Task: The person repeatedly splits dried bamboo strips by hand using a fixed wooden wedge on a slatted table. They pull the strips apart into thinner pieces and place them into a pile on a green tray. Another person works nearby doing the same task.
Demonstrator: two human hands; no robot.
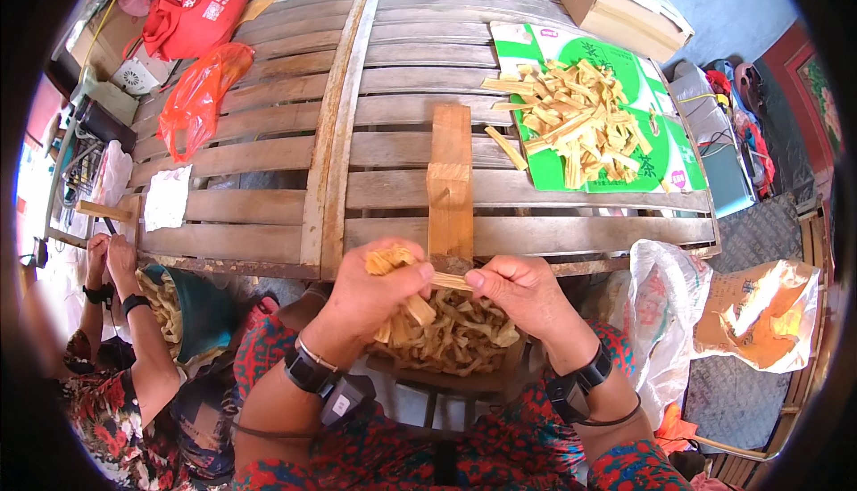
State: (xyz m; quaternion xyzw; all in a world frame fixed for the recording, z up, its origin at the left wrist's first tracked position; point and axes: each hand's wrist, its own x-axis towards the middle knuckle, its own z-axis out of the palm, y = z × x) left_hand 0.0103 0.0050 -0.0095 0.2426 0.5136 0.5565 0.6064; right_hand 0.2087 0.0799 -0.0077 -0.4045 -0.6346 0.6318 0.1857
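Observation:
My left hand (375,290) is closed around a bundle of pale yellow dried plant strips (388,260). One flat strip (450,281) stretches across to my right hand (519,290), which pinches its other end between thumb and finger. Right below both hands, a box at my lap holds many twisted, browner dried pieces (462,344). Just beyond the hands, a wooden board with a raised block (450,190) lies across the slats to the table's front edge. A heap of cut yellow strips (582,123) rests on a flattened green and white cardboard (676,156) at the right.
The slatted wooden table (268,156) carries an orange plastic bag (207,89), a red bag (197,9), white paper (167,198) and a cardboard box (622,5). At left, another person's hands (114,256) work beside a teal bucket (207,310). Sacks (663,303) stand at right.

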